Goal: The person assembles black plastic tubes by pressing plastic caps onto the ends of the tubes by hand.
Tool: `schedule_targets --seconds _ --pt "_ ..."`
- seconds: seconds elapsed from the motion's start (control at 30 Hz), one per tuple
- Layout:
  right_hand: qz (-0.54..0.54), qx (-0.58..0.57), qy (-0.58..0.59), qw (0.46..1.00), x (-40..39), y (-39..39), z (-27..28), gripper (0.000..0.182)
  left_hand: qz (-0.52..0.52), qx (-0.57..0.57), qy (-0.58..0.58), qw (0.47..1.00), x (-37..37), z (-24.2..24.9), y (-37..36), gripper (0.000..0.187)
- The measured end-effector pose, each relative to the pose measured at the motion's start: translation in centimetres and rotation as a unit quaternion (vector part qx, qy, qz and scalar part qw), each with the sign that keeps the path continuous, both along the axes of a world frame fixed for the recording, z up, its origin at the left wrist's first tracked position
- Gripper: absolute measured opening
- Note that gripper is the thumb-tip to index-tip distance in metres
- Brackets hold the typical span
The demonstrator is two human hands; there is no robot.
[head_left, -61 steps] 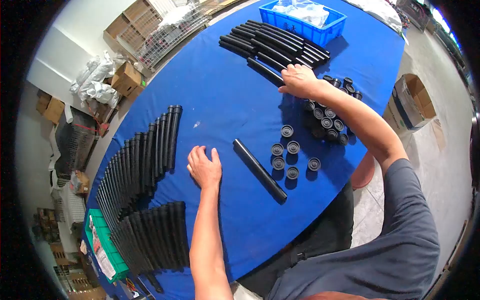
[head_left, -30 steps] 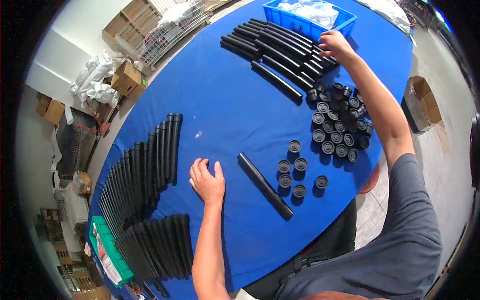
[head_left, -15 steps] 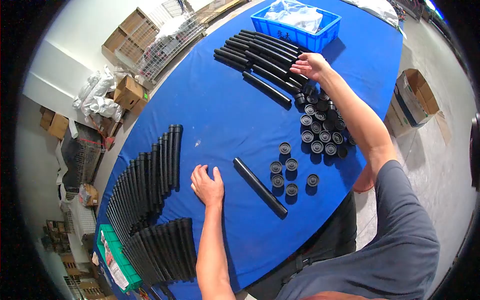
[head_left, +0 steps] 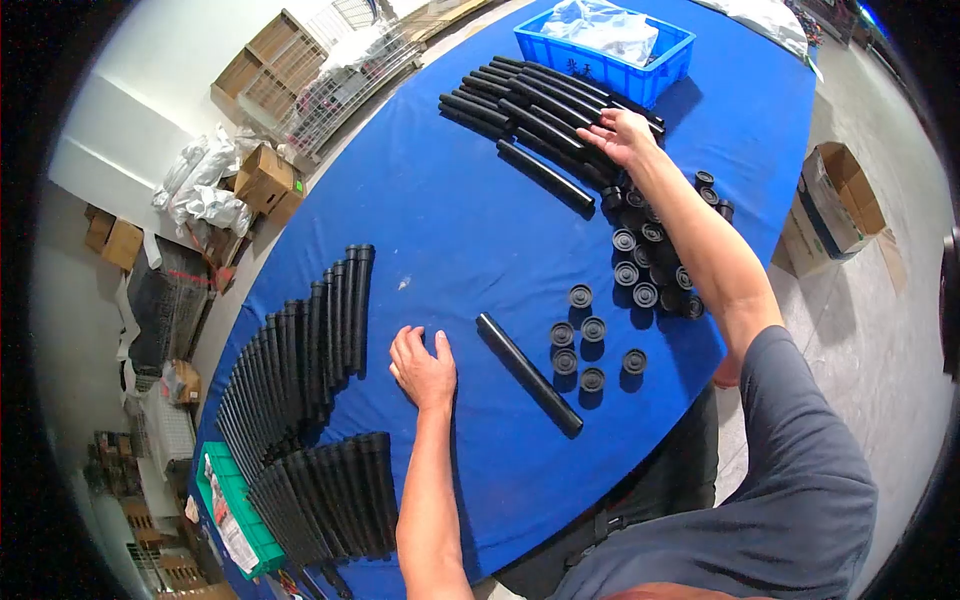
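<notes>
My left hand (head_left: 425,370) rests on the blue cloth (head_left: 440,220) with its fingers apart and nothing in it. Just right of it a single black tube (head_left: 530,375) lies diagonally. My right hand (head_left: 618,135) is over the right end of a group of black tubes (head_left: 540,110), fingers spread, palm partly turned up, holding nothing. One tube (head_left: 545,178) lies at the near edge of that group. Below my right hand and partly under the forearm is a cluster of round black caps (head_left: 645,294). Several more caps (head_left: 592,329) sit apart, nearer to me.
Rows of capped black tubes (head_left: 290,370) and another batch (head_left: 330,500) lie at the left. A blue crate (head_left: 655,80) with plastic bags stands at the far edge, a green tray (head_left: 262,545) at lower left. An open carton (head_left: 835,210) is on the floor at right.
The whole view has shifted slightly, so the table's contents appear a little further right. My right hand has moved slightly toward the left over the tubes. My left hand stays in place.
</notes>
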State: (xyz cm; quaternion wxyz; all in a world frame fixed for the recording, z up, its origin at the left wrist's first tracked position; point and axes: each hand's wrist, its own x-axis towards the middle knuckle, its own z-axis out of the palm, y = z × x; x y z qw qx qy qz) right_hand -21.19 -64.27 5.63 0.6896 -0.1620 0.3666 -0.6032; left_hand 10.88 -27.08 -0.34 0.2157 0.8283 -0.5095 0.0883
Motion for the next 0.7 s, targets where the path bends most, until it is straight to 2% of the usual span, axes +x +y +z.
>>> schedule_targets --seconds 0.2,0.27,0.33,0.43,0.53,0.57,0.67,0.7 --pt "-0.033 0.001 -0.076 0.997 1.0 -0.2 -0.4 0.032 -0.003 -0.002 0.003 1.000 0.1 0.0 0.0 0.040" --pt "-0.053 -0.001 -0.102 0.993 1.5 0.0 0.0 0.034 -0.006 -0.014 -0.007 1.000 0.1 -0.2 0.0 0.038" --pt "-0.027 0.000 -0.103 0.994 1.6 -0.2 -0.4 0.034 -0.008 -0.017 -0.010 1.000 0.0 -0.1 0.1 0.037" --pt "-0.041 -0.001 -0.101 0.994 1.9 0.1 0.0 0.042 -0.008 -0.010 0.001 1.000 -0.1 0.2 0.1 0.038" --pt "-0.049 -0.015 -0.102 0.993 2.3 0.0 -0.2 0.057 -0.006 -0.005 0.014 1.000 -0.1 0.3 0.1 0.039" --pt "-0.027 -0.028 -0.119 0.992 1.9 -1.1 -1.7 0.076 -0.006 -0.010 0.012 1.000 -0.1 0.1 0.1 0.038" --pt "-0.019 -0.069 -0.086 0.994 1.9 -1.5 -2.5 0.088 -0.009 -0.014 0.008 1.000 0.0 0.1 0.1 0.037" --pt "-0.049 -0.049 -0.088 0.994 2.2 -1.6 -2.5 0.097 -0.009 -0.013 0.008 1.000 0.0 0.1 0.1 0.037"
